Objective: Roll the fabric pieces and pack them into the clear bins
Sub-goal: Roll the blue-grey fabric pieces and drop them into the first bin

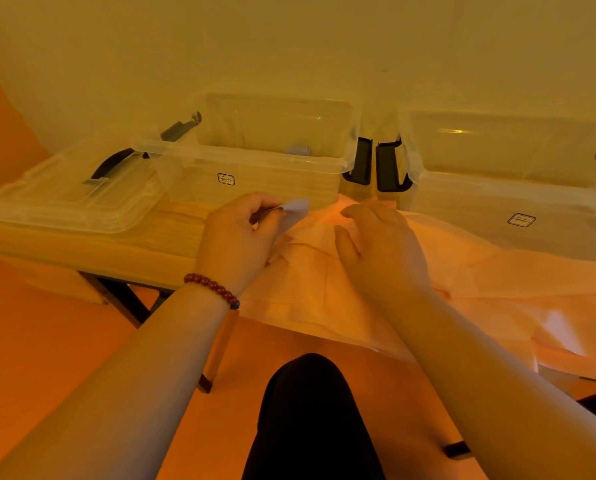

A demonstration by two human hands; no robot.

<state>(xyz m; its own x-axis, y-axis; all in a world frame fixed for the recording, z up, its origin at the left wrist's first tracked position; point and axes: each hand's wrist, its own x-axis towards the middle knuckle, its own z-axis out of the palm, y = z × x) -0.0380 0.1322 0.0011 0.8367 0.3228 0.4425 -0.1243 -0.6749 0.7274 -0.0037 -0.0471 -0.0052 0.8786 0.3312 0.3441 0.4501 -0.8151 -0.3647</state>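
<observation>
At frame centre the left hand [236,233] pinches a small grey cloth [298,207], apparently by its corner. The right hand [376,244] rests loose-fingered on peach fabric [324,289]. The nearest bin [272,183] sits just above.

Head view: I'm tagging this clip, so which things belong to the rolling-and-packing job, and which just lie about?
In the job: left hand pinching grey fabric piece; right hand resting on peach fabric; left clear bin holding a grey roll; right clear bin.
Lying about: bin lid, table, bead bracelet.
</observation>
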